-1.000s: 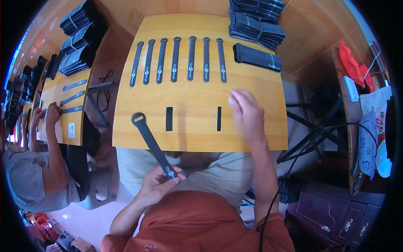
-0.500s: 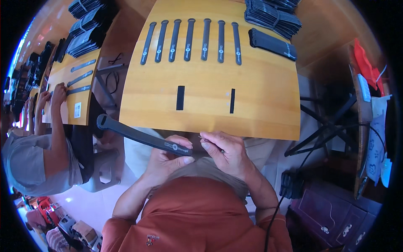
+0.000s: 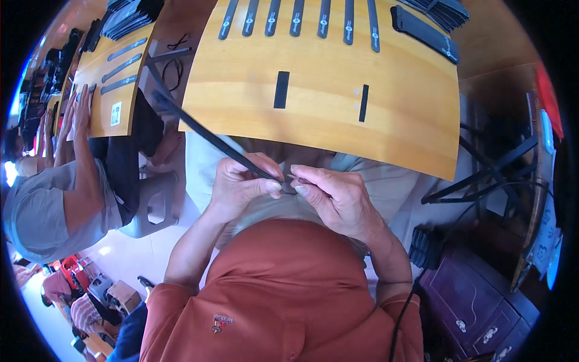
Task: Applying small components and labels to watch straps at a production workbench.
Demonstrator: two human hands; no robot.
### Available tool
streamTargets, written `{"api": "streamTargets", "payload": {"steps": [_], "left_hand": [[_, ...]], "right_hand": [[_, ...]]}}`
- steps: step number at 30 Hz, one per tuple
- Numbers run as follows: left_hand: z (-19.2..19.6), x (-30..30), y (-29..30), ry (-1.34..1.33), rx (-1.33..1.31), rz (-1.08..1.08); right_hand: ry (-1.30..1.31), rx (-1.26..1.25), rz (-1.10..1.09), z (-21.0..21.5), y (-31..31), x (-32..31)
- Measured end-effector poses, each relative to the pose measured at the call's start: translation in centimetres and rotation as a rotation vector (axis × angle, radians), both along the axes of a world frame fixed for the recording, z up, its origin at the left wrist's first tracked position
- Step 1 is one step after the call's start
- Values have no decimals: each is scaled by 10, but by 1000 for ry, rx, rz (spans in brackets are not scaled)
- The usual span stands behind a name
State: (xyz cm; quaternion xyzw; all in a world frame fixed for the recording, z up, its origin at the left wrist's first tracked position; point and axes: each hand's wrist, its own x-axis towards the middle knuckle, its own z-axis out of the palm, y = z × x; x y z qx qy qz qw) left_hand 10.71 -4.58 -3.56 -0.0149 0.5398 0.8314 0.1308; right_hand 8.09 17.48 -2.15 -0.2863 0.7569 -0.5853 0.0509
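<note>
My left hand (image 3: 247, 184) is closed around the lower end of a long dark grey strap (image 3: 202, 130), pinching it between thumb and fingers. From there the strap slants up and away to the left, its edge turned toward me. Close beside the strap's held end, my right hand (image 3: 338, 196) is closed in a pinch. Something small and thin shows at its fingertips, too little of it to name. Both hands are over my lap, just in front of the table's near edge.
On the wooden table (image 3: 241, 114) lie two short black strips (image 3: 281, 90) and a row of several grey straps (image 3: 295, 18). A strap stack (image 3: 425, 35) sits at the far right. Leftward, a co-worker (image 3: 42, 208) works at another table. A cable (image 3: 401, 314) runs at my right.
My hands have come together at the strap's end, and the strap has turned edge-on. The view has shifted, so the table sits higher. The co-worker's hands have moved.
</note>
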Motion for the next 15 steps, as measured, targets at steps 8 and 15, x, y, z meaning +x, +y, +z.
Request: {"api": "streamTargets", "payload": {"steps": [8,15], "left_hand": [[-9,2,-7,25,51,-36],[-11,1,-10,91,21,-64]], "right_hand": [[-70,100,76,6,1,3],[-18,47,74,0,-2,5]]}}
